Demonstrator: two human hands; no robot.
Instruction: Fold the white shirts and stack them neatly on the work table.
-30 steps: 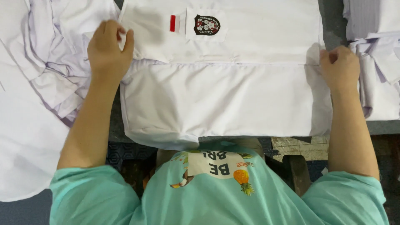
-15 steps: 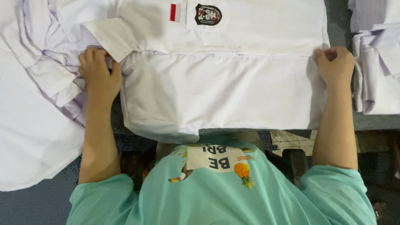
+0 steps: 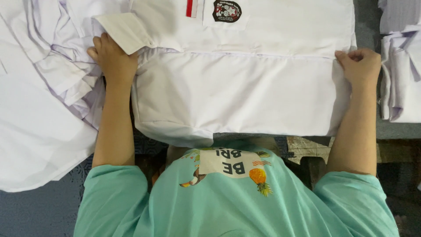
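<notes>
A: At centre, a white shirt (image 3: 245, 92) laid flat on the counter (image 3: 386, 131), lower half folded up, near edge overhanging toward a teal T-shirt (image 3: 237, 197). Dark round badge (image 3: 226, 11) and small red-and-white strip (image 3: 189, 8) at the shirt's far edge.

B: And the hands?

A: Left hand (image 3: 113, 59) pressed down at the shirt's left edge, fingers together, just below a folded sleeve cuff (image 3: 125, 30). Moved lower than a second ago, when up beside the cuff. Right hand (image 3: 360, 66) curled at the right edge, seemingly pinching the fold line between thumb and fingers; hard to tell for certain from above. Barely shifted in that time.

B: Meaning of that shift?

A: Probably a sleeve now tucked in and both sides held square along the crease, fold about halfway through.

B: Any containers?

A: None in view. Only loose piles: crumpled white garments (image 3: 48, 79) touching the left hand's side, a neater folded white stack (image 3: 401, 74) just beside the right hand.
</notes>
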